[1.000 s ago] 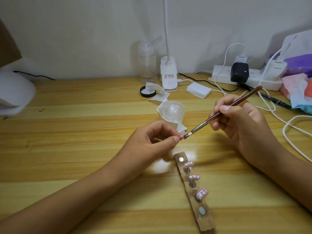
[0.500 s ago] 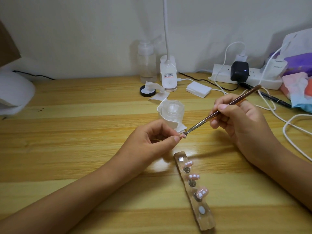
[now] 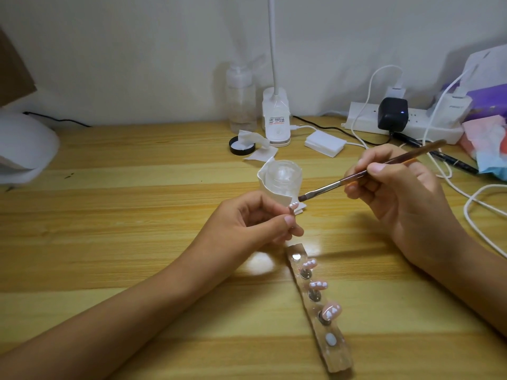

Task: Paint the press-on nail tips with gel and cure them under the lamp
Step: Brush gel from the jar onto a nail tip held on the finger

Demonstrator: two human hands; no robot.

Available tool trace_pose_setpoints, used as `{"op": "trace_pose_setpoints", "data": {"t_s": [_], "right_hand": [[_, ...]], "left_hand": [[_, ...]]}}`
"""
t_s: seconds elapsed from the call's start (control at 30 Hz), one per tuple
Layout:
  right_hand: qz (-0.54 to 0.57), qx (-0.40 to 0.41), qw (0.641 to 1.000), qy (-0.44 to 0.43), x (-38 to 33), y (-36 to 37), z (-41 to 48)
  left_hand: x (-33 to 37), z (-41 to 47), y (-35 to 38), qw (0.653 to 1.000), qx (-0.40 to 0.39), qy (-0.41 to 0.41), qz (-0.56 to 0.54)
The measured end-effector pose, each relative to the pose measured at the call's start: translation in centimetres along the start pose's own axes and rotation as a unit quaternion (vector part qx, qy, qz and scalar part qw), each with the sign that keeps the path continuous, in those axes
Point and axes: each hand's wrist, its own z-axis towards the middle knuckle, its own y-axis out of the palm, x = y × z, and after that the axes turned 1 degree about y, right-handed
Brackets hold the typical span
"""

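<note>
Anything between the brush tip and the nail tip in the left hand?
Nothing visible. The brown-handled flat brush in the right hand has its bristles just right of the pink press-on nail tip pinched by the left hand, a bare gap between. The clear jar sits behind, not between.

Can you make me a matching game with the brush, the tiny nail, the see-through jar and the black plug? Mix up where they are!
Things:
1. brush
2. tiny nail tip
3. clear jar
4. black charger

Places:
A. plugged into the white power strip
B. held in the right hand
C. pinched by the left hand
D. standing on the table, beyond the left hand

Pairs: 1-B, 2-C, 3-D, 4-A.
</note>
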Motion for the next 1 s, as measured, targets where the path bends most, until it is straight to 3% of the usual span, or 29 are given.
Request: {"op": "trace_pose_setpoints", "data": {"t_s": [0.2,0.4,0.57,0.8,1.0], "right_hand": [[-0.046,-0.015,0.999,-0.010,0.1,0.4,-0.3],[-0.116,0.020,0.992,-0.045,0.1,0.6,-0.5],[-0.083,0.059,0.994,-0.042,0.1,0.1,-0.1],[-0.046,0.071,0.996,-0.019,0.2,-0.1,0.3],[-0.049,0.066,0.997,-0.014,0.2,-0.2,0.2]], "left_hand": [[0.2,-0.1,0.1,1.000,0.002,-0.005,0.011],[0.0,-0.1,0.0,0.999,0.009,-0.005,0.031],[0.1,-0.5,0.0,0.999,-0.013,0.005,0.050],[-0.2,-1.1,0.0,0.978,-0.050,0.043,0.199],[-0.2,-1.0,-0.4,0.974,-0.054,0.047,0.214]]}}
